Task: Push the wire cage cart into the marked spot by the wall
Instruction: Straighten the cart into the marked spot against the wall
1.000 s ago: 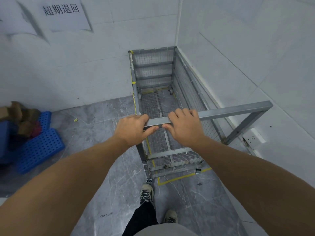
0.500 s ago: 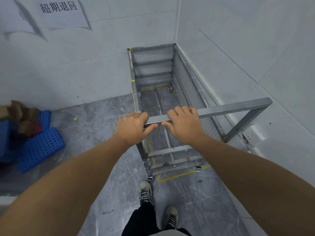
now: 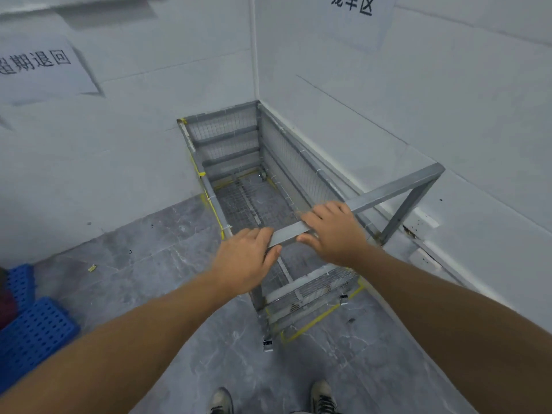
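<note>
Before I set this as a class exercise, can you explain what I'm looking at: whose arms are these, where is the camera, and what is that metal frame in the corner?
There is no machine here. The picture comes from a wide-angle camera worn on a person's head, looking forward and down, so the arms and the shoes at the bottom edge are the wearer's own.

The left hand and the right hand both rest on the near top bar of a wire cage cart, fingers over it; neither grip looks fully closed. The cart is empty and stands in the corner where two white walls meet, its long side against the right-hand wall. Yellow tape on the grey floor marks its parking spot; the cart's near end sits about at that line.

Paper signs hang on the walls, and blue perforated plastic panels lie on the floor at left.
</note>
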Motion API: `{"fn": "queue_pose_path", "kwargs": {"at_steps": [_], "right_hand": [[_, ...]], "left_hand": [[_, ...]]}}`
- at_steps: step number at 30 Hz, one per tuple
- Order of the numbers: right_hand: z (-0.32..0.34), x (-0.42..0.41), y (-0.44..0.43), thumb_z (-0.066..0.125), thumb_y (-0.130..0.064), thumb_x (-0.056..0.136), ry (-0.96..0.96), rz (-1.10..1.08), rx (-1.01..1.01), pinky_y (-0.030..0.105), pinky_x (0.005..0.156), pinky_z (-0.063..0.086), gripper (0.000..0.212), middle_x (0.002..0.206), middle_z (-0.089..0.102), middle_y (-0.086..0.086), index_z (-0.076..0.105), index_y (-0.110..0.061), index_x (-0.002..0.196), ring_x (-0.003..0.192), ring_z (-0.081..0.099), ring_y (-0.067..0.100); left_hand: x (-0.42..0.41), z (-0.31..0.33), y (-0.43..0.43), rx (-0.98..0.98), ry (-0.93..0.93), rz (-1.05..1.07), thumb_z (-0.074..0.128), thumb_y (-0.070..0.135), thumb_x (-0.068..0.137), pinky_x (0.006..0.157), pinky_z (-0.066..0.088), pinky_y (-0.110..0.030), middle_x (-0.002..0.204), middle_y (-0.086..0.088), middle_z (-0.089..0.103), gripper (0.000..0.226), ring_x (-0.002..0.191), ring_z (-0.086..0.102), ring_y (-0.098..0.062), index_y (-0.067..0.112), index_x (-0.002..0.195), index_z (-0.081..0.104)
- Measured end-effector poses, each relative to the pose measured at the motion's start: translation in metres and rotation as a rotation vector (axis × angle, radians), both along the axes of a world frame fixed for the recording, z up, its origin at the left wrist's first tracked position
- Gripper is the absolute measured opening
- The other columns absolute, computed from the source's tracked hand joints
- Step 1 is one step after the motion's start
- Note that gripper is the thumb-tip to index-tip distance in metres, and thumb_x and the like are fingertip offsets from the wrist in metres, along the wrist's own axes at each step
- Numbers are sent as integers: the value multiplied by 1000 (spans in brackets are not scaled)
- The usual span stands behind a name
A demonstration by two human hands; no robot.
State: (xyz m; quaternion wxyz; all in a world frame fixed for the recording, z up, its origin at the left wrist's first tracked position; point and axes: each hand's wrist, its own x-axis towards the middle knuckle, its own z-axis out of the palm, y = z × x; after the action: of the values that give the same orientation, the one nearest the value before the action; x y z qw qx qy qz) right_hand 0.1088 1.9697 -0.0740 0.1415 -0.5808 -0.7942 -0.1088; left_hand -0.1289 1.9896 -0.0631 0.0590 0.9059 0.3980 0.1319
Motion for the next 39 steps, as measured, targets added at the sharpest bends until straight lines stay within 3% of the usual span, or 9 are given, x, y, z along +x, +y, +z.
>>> {"fn": "queue_pose_path", "kwargs": {"at_steps": [4, 12, 15, 20, 24, 27, 30, 34, 39], "right_hand": [[1, -12, -13, 27, -62, 95, 85, -143, -120, 50, 114, 24, 61, 125, 57, 6, 53, -18, 127, 127, 45, 30], [11, -49, -40, 48, -47, 96, 399, -437, -228, 48, 116, 20, 56, 157, 27, 11, 40, -19, 143, 148, 12, 31], [10, -65, -47, 59, -34, 94, 517, -490, -116, 50, 115, 28, 53, 152, 33, 18, 46, -11, 139, 143, 24, 34], [14, -80, -50, 55, -40, 96, 875, -695, -71, 34, 111, 33, 54, 159, 23, 4, 40, -18, 144, 142, 25, 19], [23, -90, -49, 54, -40, 97, 970, -750, -100, 17, 104, 16, 59, 160, 22, -1, 34, -18, 148, 144, 20, 13], [20, -95, -45, 54, -45, 95, 1020, -814, -112, 24, 110, 13, 69, 162, 16, -2, 26, -20, 152, 147, 14, 12], [22, -103, -37, 58, -44, 94, 1076, -900, -78, 33, 118, 17, 72, 162, 19, -1, 23, -19, 153, 147, 17, 14], [28, -120, -24, 57, -34, 96, 1167, -1006, -16, 17, 97, 25, 66, 154, 36, 2, 25, -16, 151, 138, 33, 19], [27, -141, -1, 51, -34, 99, 1261, -1150, 94, 22, 91, 31, 64, 148, 43, 3, 17, -22, 153, 131, 43, 24]], "left_hand": [[-8, 5, 6, -63, -26, -130, 25, 50, 97, 70, 48, -42, 105, -7, 64, 51, 92, 57, -31, 15, 125, 48], [-24, 8, 18, -232, -139, -235, 46, 41, 98, 75, 49, -42, 107, -7, 64, 45, 95, 57, -29, 22, 139, 42], [-29, 9, 25, -347, -200, -286, 51, 40, 96, 76, 47, -39, 109, -1, 62, 48, 92, 56, -22, 26, 141, 42], [-35, 10, 37, -469, -269, -406, 57, 43, 90, 74, 43, -26, 111, 15, 62, 47, 91, 56, -5, 34, 135, 47], [-39, 7, 46, -554, -289, -466, 64, 38, 89, 84, 49, -24, 122, 15, 59, 54, 106, 55, -2, 38, 139, 44], [-39, 11, 53, -587, -273, -545, 67, 38, 86, 86, 45, -20, 123, 21, 55, 59, 110, 51, 3, 48, 137, 39], [-37, 12, 70, -621, -222, -632, 67, 48, 82, 93, 44, -22, 134, 22, 49, 69, 117, 48, 4, 41, 144, 36], [-39, 4, 96, -665, -115, -791, 65, 62, 80, 105, 35, -21, 150, 24, 34, 83, 133, 35, 7, 35, 150, 28], [-35, 2, 116, -678, -52, -910, 63, 67, 79, 101, 38, -20, 154, 22, 28, 87, 134, 34, 6, 42, 150, 20]]}}
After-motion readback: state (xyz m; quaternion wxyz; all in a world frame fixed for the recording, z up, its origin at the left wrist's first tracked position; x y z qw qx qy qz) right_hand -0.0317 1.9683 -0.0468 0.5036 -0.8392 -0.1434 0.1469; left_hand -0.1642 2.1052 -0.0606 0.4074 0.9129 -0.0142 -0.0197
